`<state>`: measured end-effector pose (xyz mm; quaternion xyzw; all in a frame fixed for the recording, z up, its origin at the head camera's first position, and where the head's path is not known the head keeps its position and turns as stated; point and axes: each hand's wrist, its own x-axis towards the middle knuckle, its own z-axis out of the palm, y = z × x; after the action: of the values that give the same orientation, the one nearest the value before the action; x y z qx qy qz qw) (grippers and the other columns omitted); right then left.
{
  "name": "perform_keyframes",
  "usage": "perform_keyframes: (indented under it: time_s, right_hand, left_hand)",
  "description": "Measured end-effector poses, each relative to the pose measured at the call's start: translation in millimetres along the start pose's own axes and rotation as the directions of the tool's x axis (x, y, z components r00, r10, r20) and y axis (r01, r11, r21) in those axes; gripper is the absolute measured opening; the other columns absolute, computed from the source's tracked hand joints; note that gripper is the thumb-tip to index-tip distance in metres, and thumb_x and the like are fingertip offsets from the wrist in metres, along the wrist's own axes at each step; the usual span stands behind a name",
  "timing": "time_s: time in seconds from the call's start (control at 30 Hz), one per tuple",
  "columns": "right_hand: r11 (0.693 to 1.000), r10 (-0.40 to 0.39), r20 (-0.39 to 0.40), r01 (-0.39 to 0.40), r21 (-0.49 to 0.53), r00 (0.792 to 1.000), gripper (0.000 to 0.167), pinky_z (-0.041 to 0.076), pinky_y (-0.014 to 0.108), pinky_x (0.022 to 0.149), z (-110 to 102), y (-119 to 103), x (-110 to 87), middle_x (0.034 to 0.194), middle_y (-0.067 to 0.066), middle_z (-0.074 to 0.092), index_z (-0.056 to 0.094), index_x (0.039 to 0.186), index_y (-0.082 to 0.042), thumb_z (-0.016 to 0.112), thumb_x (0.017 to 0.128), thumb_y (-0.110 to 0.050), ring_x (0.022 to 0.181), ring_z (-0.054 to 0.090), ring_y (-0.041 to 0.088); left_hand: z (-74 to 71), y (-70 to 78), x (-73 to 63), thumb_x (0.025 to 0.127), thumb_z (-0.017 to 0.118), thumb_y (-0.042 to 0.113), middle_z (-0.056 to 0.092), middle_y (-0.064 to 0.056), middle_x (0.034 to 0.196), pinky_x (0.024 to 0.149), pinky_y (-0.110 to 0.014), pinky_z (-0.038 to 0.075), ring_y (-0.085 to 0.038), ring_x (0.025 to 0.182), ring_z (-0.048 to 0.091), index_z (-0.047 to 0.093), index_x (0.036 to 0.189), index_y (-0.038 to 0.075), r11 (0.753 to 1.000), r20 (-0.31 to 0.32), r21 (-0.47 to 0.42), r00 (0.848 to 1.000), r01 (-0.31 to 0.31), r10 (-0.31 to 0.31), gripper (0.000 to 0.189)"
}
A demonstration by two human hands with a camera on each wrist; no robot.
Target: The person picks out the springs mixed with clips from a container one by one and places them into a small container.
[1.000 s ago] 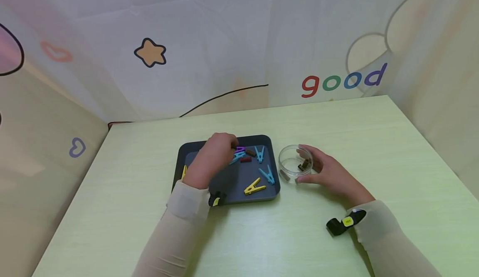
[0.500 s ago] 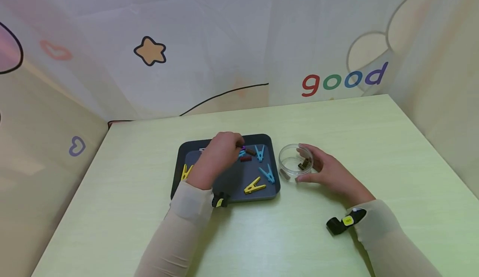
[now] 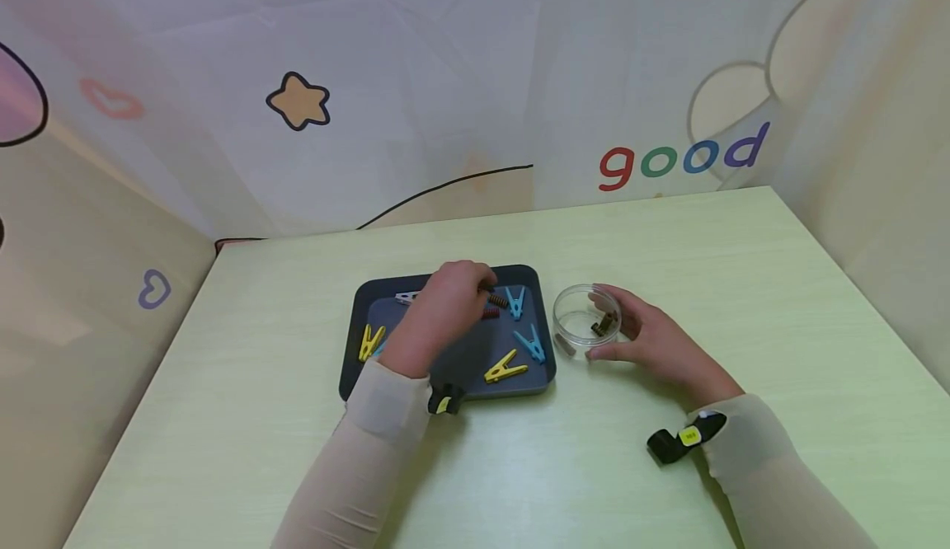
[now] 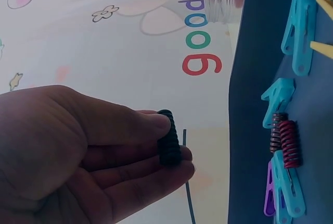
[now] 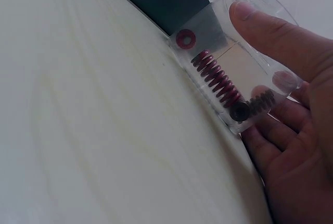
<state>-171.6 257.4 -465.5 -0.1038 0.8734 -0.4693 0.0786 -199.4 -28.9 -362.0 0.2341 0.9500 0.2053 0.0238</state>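
My left hand (image 3: 449,310) is above the back of the dark grey tray (image 3: 523,274). Between its thumb and fingers it pinches a dark coil spring (image 4: 169,139), seen clearly in the left wrist view. To the tray's right, my right hand (image 3: 656,343) grips a clear round jar (image 5: 208,23) from its right side, thumb and fingers around the wall. Inside the jar lie a red spring (image 5: 217,79) and dark springs (image 5: 260,103). Still in the tray are a red spring (image 4: 290,143) and a brownish spring (image 4: 275,135), lying side by side among clothespins.
The tray also holds blue clothespins (image 3: 531,344), yellow clothespins (image 3: 505,368), a purple clothespin (image 4: 269,190) and a pale clothespin (image 3: 406,297). Its raised rim stands left of the jar. A printed curtain (image 3: 445,79) hangs behind the pale table (image 3: 534,475).
The left hand has moved right over the tray with the dark spring, uncovering the yellow and pale clothespins on the left. The right hand and jar have stayed in place.
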Motion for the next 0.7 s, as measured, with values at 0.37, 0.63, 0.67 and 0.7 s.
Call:
perform_keyframes:
  time_s: [0.37,0.63,0.67,0.7]
  right_hand:
    - [1.000,0.002,0.001,-0.002,-0.005,1.000,0.096,0.030,0.051,0.114,0.9,2.3,0.6,0.154,0.002,0.039,0.029,0.151,-0.032,0.081,0.072,-0.049,0.144,0.033,0.031]
    - [1.000,0.004,-0.001,-0.004,-0.008,1.000,0.096,0.030,0.052,0.114,0.6,2.2,1.0,0.154,0.003,0.039,0.029,0.151,-0.030,0.081,0.072,-0.049,0.143,0.034,0.032]
    - [1.000,0.004,0.000,-0.004,-0.006,1.000,0.096,0.031,0.052,0.114,0.4,1.7,0.8,0.154,0.004,0.039,0.029,0.151,-0.030,0.081,0.072,-0.049,0.143,0.034,0.032]
    - [1.000,0.004,0.000,-0.004,-0.005,1.000,0.096,0.031,0.052,0.113,0.2,1.3,0.6,0.154,0.004,0.039,0.030,0.151,-0.030,0.081,0.072,-0.049,0.143,0.034,0.032]
  left_hand:
    - [4.3,9.0,0.5,0.097,0.054,0.007,0.068,-0.009,0.117,0.089,-0.034,0.054,-0.020,0.099,0.062,0.068,0.118,0.004,0.999,0.000,0.005,0.999,-0.037,0.037,0.025]
    - [6.2,16.1,0.6,0.097,0.054,0.007,0.067,-0.008,0.119,0.093,-0.035,0.052,-0.020,0.104,0.062,0.067,0.120,0.005,0.999,-0.005,-0.006,0.999,-0.052,0.052,0.026]
    - [6.6,16.6,0.6,0.097,0.054,0.007,0.067,-0.008,0.119,0.093,-0.035,0.052,-0.020,0.104,0.062,0.067,0.120,0.005,0.999,-0.006,-0.003,0.999,-0.052,0.051,0.026]
    - [6.9,17.1,0.6,0.097,0.054,0.008,0.067,-0.008,0.119,0.094,-0.035,0.052,-0.020,0.105,0.062,0.067,0.120,0.005,0.999,-0.007,-0.004,0.999,-0.050,0.050,0.026]
